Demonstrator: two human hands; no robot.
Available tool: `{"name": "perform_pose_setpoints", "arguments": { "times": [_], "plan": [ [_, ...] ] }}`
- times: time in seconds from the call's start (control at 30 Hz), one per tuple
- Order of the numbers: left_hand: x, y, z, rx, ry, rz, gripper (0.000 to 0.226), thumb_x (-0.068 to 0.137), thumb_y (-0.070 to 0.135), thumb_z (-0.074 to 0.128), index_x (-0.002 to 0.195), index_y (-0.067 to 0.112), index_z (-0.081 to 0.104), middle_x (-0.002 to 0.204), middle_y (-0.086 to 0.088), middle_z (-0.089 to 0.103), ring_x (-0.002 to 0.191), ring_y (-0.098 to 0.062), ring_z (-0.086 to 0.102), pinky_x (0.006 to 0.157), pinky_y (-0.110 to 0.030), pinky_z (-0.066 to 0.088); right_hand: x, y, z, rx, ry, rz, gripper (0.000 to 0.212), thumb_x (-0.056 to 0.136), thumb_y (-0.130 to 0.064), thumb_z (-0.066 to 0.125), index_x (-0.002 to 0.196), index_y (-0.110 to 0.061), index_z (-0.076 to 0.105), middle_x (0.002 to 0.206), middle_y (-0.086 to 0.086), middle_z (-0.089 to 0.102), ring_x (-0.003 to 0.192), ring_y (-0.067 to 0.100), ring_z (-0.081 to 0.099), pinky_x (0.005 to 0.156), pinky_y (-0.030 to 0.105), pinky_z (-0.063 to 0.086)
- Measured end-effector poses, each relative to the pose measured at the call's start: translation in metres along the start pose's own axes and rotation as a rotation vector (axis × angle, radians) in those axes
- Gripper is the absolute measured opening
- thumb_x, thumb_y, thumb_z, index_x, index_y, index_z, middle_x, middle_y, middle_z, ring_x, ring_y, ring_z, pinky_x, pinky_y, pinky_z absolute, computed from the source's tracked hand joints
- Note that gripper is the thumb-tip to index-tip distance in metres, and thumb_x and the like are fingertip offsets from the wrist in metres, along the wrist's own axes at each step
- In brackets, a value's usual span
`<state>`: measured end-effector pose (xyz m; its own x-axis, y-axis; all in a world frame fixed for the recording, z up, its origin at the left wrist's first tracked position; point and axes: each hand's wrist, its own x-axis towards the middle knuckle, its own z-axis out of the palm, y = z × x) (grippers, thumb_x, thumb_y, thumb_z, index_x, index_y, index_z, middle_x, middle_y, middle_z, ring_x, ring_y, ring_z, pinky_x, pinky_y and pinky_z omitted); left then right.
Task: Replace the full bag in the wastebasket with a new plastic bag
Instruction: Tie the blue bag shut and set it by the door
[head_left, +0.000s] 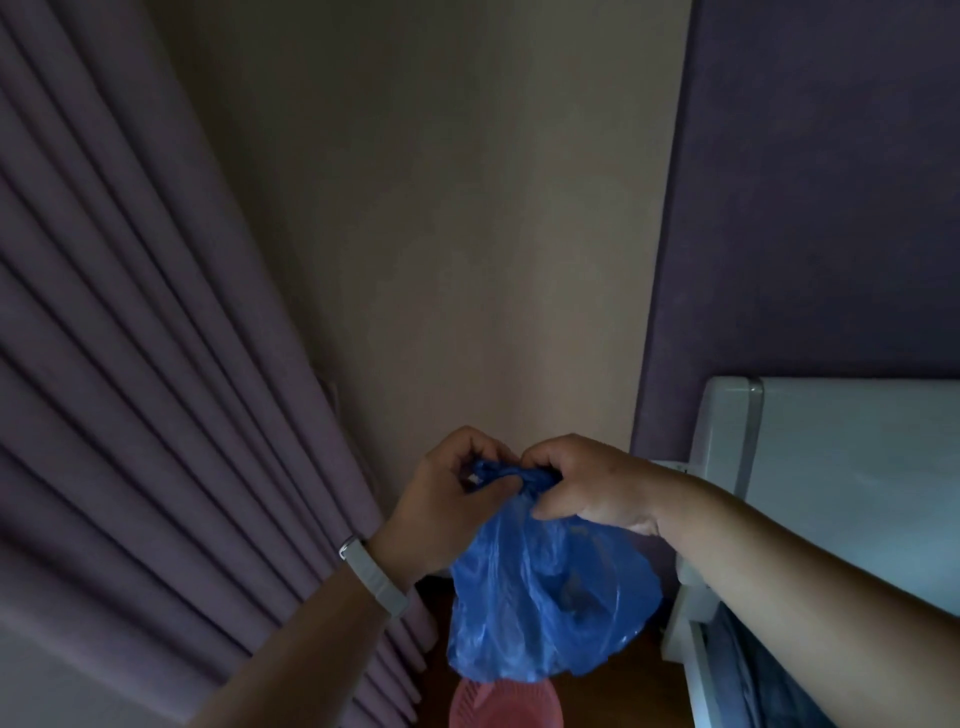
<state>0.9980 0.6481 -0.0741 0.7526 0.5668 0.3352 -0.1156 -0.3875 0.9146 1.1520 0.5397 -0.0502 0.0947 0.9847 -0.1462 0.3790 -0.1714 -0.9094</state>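
Note:
A full blue plastic bag (545, 608) hangs in the air above a pink slatted wastebasket (491, 704), whose rim shows at the bottom edge. My left hand (441, 499) and my right hand (587, 483) both grip the bunched top of the bag, close together, fingers curled round the twisted plastic. A pale band sits on my left wrist. The lower part of the wastebasket is out of view, and I cannot tell what lies inside it.
Purple pleated curtains (156, 364) hang along the left. A beige wall (441, 234) is straight ahead and a dark purple wall (831, 182) is to the right. A white appliance (841, 467) stands at the right. Brown wooden floor (623, 691) shows beside the basket.

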Motion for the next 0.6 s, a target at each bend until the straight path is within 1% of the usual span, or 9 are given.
{"name": "perform_pose_setpoints", "arguments": {
  "times": [0.1,0.2,0.27,0.3,0.33,0.4,0.47,0.53,0.6],
  "plan": [
    [0.003,-0.002,-0.002,-0.039,0.038,-0.017,0.020,0.080,-0.003,0.068,0.079,0.011,0.055,0.082,0.000,0.069,0.072,-0.016,0.064,0.064,-0.028,0.052,0.004,0.002,0.007,-0.032,0.111,-0.082,0.017,0.079,-0.012,0.072,0.069,-0.021,0.061,0.057,-0.014,0.054,0.055,0.001,0.051,0.054,0.018,0.039],
    [0.007,-0.003,-0.004,-0.113,0.076,-0.047,0.022,0.084,-0.008,0.065,0.078,0.010,0.053,0.075,-0.002,0.070,0.064,-0.014,0.065,0.057,-0.024,0.051,0.006,0.004,0.011,-0.047,0.246,-0.199,0.011,0.083,-0.019,0.074,0.078,-0.013,0.066,0.061,-0.008,0.056,0.057,0.002,0.049,0.053,0.017,0.038],
    [0.009,-0.001,-0.005,-0.188,0.058,-0.065,0.020,0.083,-0.003,0.066,0.076,0.012,0.054,0.073,-0.006,0.071,0.062,-0.018,0.066,0.055,-0.027,0.052,0.007,0.007,0.013,-0.095,0.314,-0.262,0.011,0.084,-0.021,0.074,0.082,-0.014,0.066,0.069,0.003,0.062,0.060,0.008,0.052,0.055,0.025,0.040],
    [0.010,0.000,-0.006,-0.226,0.048,-0.078,0.021,0.080,0.001,0.067,0.073,0.016,0.056,0.072,-0.008,0.071,0.062,-0.020,0.066,0.055,-0.029,0.052,0.006,0.009,0.014,-0.099,0.348,-0.296,0.010,0.084,-0.022,0.073,0.085,-0.017,0.065,0.075,0.004,0.064,0.064,0.011,0.056,0.057,0.029,0.043],
    [0.012,0.000,-0.007,-0.258,0.041,-0.094,0.022,0.078,0.004,0.068,0.069,0.021,0.057,0.071,-0.008,0.070,0.062,-0.020,0.065,0.055,-0.029,0.051,0.006,0.010,0.015,-0.099,0.383,-0.343,0.011,0.084,-0.022,0.073,0.088,-0.021,0.063,0.081,0.000,0.065,0.069,0.011,0.060,0.061,0.030,0.047],
    [0.016,0.000,-0.008,-0.299,0.014,-0.129,0.024,0.077,0.007,0.068,0.065,0.025,0.057,0.066,-0.005,0.067,0.059,-0.017,0.062,0.054,-0.029,0.049,0.006,0.011,0.017,-0.146,0.460,-0.479,0.021,0.084,-0.020,0.073,0.100,-0.028,0.063,0.090,-0.010,0.064,0.082,0.006,0.062,0.070,0.022,0.050],
    [0.019,0.001,-0.008,-0.354,-0.017,-0.174,0.021,0.078,0.009,0.068,0.066,0.023,0.057,0.063,-0.001,0.060,0.057,-0.015,0.057,0.053,-0.027,0.047,0.008,0.013,0.017,-0.261,0.522,-0.626,0.027,0.086,-0.013,0.072,0.110,-0.021,0.067,0.090,-0.006,0.062,0.084,0.009,0.060,0.074,0.021,0.048],
    [0.020,0.000,-0.008,-0.421,-0.044,-0.222,0.018,0.078,0.010,0.069,0.068,0.021,0.058,0.064,0.000,0.057,0.058,-0.014,0.055,0.054,-0.026,0.047,0.011,0.014,0.016,-0.318,0.561,-0.693,0.023,0.087,-0.009,0.070,0.109,-0.015,0.071,0.086,-0.001,0.060,0.079,0.011,0.059,0.071,0.024,0.049],
    [0.020,0.000,-0.010,-0.461,-0.060,-0.245,0.014,0.078,0.009,0.068,0.071,0.019,0.061,0.066,-0.001,0.059,0.061,-0.014,0.057,0.057,-0.026,0.049,0.014,0.013,0.014,-0.301,0.573,-0.697,0.017,0.088,-0.010,0.069,0.104,-0.014,0.073,0.084,-0.002,0.062,0.077,0.011,0.061,0.069,0.025,0.050]
  ]
}}
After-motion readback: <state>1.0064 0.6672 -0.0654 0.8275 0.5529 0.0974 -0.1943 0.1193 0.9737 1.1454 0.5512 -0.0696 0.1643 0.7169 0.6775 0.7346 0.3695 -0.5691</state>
